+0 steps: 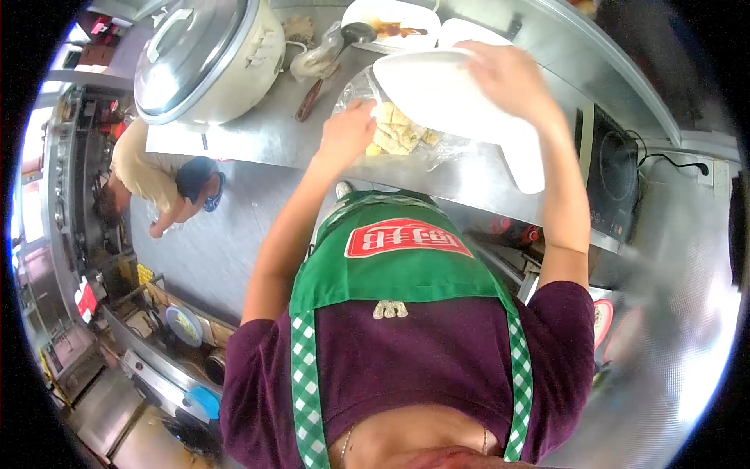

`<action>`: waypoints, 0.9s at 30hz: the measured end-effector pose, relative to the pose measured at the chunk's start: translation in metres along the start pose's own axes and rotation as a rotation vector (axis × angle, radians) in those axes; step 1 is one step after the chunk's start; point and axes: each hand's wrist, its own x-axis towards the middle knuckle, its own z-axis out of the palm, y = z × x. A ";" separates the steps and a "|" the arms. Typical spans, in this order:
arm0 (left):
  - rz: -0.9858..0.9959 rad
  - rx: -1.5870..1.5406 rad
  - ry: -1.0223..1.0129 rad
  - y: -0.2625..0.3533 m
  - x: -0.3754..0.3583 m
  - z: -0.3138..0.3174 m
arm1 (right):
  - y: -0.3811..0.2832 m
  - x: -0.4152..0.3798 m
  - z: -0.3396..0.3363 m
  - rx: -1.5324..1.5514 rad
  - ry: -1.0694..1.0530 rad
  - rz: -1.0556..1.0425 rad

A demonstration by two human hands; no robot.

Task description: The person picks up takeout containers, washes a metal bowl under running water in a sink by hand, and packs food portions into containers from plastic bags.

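Reaching over the steel bench, the person's left hand is pressed into a clear, crinkled plastic bag that holds pale yellow, blocky pieces of food. Its fingers curl down among the pieces, but whether they pinch one I cannot tell. The right hand is closed around the edge of a white foam container, smooth and matte with rounded corners. It is held tilted just above the bag, with its hinged lid hanging open towards the person.

The bench top is brushed metal, dull grey and reflective in streaks. At its far left stands a large round rice cooker with a cream body and a shiny domed steel lid with a white handle. Beside it lies a knotted clear bag, and next to that a dark ladle with a reddish wooden handle. Behind the foam container sits a white tray holding brown saucy food. To the right is a black flat induction hob with a black cord.

The person wears a green apron with a red label and green-and-white checked straps over a purple shirt. On the grey floor to the left, another person crouches in a tan top.
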 end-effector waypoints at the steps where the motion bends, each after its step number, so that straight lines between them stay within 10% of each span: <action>1: -0.005 -0.062 0.042 -0.005 -0.002 -0.004 | 0.028 -0.008 -0.003 0.242 0.032 0.032; 4: -0.017 -0.162 0.130 -0.011 -0.008 -0.019 | 0.075 -0.051 -0.035 0.880 0.192 0.469; 12: -0.203 -0.455 0.381 -0.012 -0.039 -0.036 | 0.194 -0.221 0.070 1.178 1.005 0.906; 27: -0.309 -0.107 0.615 -0.009 -0.087 -0.005 | 0.268 -0.298 0.178 1.110 0.640 1.275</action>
